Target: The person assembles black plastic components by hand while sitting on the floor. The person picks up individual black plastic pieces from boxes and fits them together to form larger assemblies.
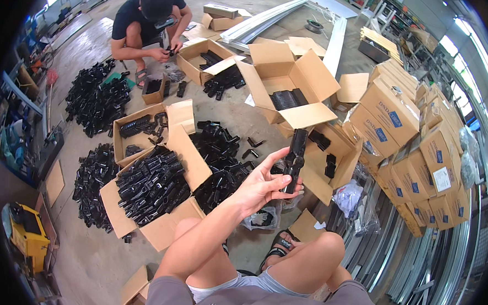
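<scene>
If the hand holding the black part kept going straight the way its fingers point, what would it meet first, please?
Probably the open cardboard box holding a few black parts just beyond the left hand and its black part; depth is unclear.

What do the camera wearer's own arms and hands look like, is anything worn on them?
Only one arm shows, rising from the lower edge: a bare forearm with no sleeve, watch or band visible. Its hand is ungloved and shows no rings. Which hand it is cannot be told for sure. Below it are grey shorts and black strapped sandals.
</scene>
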The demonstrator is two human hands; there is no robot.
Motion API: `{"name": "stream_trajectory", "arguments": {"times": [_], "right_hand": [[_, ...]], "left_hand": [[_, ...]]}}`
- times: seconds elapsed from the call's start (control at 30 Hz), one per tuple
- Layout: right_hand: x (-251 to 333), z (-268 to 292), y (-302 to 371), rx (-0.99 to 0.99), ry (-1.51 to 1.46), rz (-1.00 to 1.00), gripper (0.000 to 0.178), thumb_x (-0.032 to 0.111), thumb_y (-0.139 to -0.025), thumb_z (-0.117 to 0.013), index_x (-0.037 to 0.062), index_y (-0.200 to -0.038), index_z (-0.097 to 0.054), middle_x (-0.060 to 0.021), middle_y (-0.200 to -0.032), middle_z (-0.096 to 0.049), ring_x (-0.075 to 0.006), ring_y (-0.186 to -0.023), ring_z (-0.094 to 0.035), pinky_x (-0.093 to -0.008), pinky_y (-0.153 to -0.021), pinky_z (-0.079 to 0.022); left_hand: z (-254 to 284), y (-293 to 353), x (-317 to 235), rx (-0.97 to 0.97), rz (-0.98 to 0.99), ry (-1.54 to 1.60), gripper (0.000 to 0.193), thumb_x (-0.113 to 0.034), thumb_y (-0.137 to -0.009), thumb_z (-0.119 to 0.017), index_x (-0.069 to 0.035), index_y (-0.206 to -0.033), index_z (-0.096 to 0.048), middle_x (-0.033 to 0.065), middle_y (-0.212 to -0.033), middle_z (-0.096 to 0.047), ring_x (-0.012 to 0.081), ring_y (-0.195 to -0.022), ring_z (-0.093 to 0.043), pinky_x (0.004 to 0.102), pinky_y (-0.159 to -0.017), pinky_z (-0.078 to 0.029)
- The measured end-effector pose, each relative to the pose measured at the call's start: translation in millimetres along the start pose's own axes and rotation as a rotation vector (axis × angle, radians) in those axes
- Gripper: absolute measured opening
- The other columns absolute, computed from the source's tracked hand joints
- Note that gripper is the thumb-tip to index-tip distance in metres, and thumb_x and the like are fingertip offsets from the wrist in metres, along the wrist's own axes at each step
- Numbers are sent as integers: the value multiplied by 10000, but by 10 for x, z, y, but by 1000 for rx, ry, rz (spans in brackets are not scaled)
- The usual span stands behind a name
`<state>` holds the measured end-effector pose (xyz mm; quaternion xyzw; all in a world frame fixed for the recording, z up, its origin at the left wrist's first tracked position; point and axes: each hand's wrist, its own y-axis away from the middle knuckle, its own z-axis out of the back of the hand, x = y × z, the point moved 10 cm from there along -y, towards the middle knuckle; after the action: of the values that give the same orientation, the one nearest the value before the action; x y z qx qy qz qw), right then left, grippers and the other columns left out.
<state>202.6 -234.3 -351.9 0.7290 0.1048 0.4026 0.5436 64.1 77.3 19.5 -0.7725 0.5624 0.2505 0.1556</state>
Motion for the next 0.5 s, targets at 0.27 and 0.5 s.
{"name": "stream_trajectory", "arguments": {"times": [0.27, 0.5], "right_hand": [[8, 99, 24, -25, 32, 14, 423, 452, -989, -579, 40, -961, -673, -47, -785, -697, -148, -668, -651, -298, -637, -518], [1193, -385, 460, 201, 720, 97, 400, 429, -992, -575, 47, -903, -651, -41, -731, -672, -125, -631, -632, -277, -576, -504]], "left_hand": [[120, -11, -129, -35, -97, 23, 817, -76, -922, -682, -179, -1562, -186, 222, -1135, -657, 309, -1005, -693, 459, -914, -591], [327, 188, -407, -185, -225, -36, 735, -88, -957, -631, -143, -1549, -200, 227, -1194, -631, 304, -1038, -681, 428, -893, -611]]}}
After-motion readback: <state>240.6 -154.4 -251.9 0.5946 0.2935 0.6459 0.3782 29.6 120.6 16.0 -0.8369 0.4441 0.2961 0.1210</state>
